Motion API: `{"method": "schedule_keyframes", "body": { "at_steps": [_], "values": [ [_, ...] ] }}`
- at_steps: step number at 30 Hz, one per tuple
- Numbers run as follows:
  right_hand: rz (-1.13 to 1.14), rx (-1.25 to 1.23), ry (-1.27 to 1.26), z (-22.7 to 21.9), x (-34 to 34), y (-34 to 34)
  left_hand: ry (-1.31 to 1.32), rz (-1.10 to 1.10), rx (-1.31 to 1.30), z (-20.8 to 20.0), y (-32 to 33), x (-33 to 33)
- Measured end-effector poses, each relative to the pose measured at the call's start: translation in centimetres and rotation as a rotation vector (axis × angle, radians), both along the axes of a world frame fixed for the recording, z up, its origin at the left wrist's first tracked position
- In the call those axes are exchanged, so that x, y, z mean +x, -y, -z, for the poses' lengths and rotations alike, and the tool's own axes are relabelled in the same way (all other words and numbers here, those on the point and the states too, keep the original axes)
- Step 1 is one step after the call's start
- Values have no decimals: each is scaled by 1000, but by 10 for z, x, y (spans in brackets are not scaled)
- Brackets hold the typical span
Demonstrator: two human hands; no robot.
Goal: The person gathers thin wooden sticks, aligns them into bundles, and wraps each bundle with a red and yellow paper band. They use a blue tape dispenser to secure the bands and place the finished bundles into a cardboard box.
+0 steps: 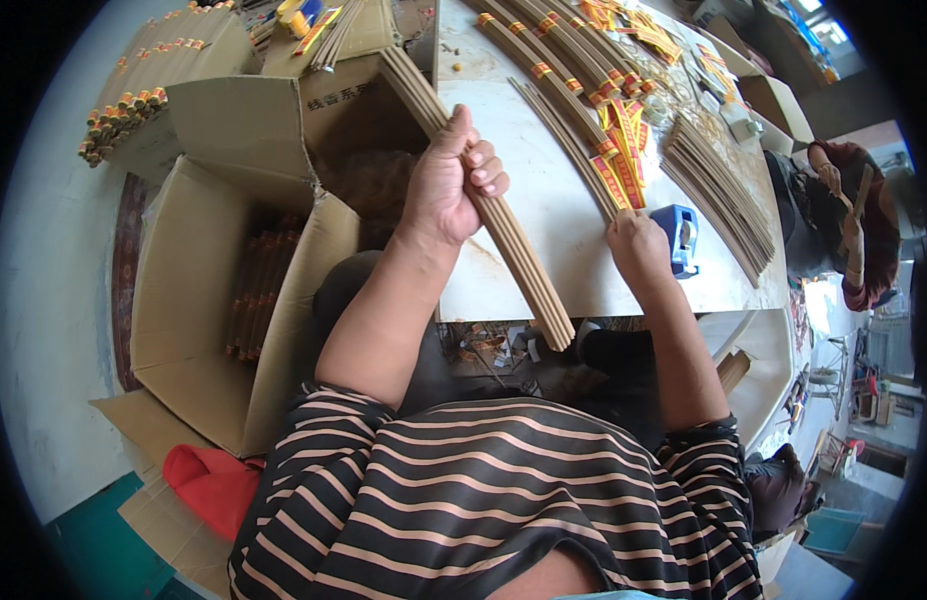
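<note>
My left hand is wrapped round a bundle of thin brown incense sticks, held slanting over the white table's near left edge. The bundle carries no visible band. My right hand is at the near end of a pile of red and yellow paper labels, its fingers closed on a label's end; the fingertips are partly hidden. Just right of that hand stands a blue tape dispenser. A few loose incense sticks lie left of the labels.
Banded incense bundles lie across the far table; a loose pile of sticks lies at right. An open cardboard box at left contains banded bundles. More bundles are stacked beyond. A co-worker is at right.
</note>
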State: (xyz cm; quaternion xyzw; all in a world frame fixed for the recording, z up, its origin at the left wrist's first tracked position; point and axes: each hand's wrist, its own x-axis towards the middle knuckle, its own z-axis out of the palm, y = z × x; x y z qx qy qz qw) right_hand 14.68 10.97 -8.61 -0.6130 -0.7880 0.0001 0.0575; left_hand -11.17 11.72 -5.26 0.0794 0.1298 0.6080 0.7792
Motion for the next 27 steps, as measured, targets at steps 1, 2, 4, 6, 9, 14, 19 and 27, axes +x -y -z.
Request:
{"method": "schedule_keyframes", "body": {
  "at_steps": [1,2,4,6,9,14,19,27],
  "values": [
    [18,1,40,-1,-1,-3,17,17,3,2,-1,0],
    [4,-19,16,-6,0,-3,8,28,16,4,-1,0],
    [8,19,-45,-20,-3,3,-19,30,-1,4,-1,0],
    [10,20,-221,-44,-20,16,-4,52,15,12,-2,-5],
    [-107,32,-567,-80,-51,51,-110,-54,-91,1,3,2],
    [-213,-7,-677,-92,-83,81,-55,-40,-54,11,0,2],
    [-290,-24,-625,-93,-89,87,-118,-93,-46,2,5,-1],
    [-436,-112,-574,-98,-85,90,-17,-51,-60,3,3,-2]
  ]
}}
